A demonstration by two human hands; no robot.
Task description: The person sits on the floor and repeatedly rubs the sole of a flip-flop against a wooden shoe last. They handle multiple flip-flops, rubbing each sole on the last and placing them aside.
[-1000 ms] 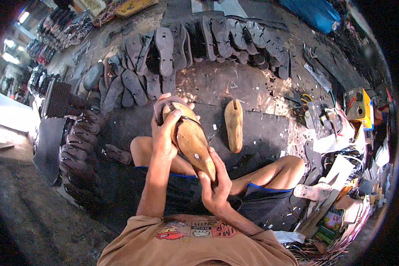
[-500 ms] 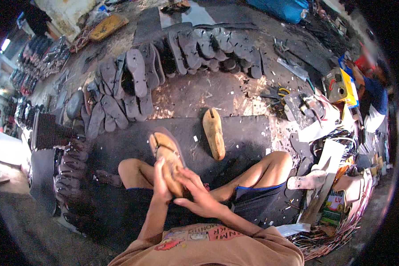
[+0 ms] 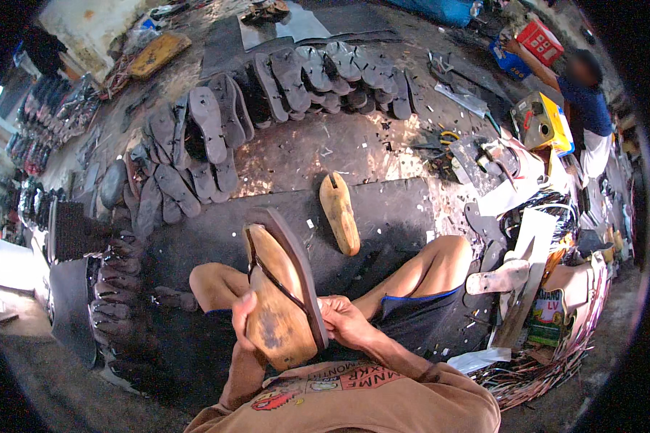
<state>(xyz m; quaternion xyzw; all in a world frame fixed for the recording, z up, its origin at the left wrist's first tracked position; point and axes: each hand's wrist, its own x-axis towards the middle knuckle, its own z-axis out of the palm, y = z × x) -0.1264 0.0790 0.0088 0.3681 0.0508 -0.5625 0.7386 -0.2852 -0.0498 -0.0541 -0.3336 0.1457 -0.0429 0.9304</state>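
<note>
My left hand [image 3: 243, 325] is closed round the heel part of a wooden shoe last [image 3: 285, 325], its thumb along the side. A dark sandal sole [image 3: 294, 249] lies against the far face of the last, and a thin black thong strap [image 3: 276, 287] runs over the wood. My right hand [image 3: 348, 322] is closed, its fingers pinching at the sandal's right edge where the strap comes down; whether they hold strap or sole is hidden. A second wooden last [image 3: 339, 216] with a slotted toe lies on the black mat [image 3: 404, 206] ahead.
Rows of dark sandal soles [image 3: 208, 123] curve round the far and left sides. Scissors [image 3: 448, 137], a yellow tin [image 3: 549, 126] and bundled strips [image 3: 549, 375] are to the right. A pale sole [image 3: 497, 278] lies by my knee. Another person [image 3: 585, 94] is at the far right.
The last and sandal have come nearer and turned, their toe tilted up. My right hand has gone from lying over the last to pinching the sandal's right edge.
</note>
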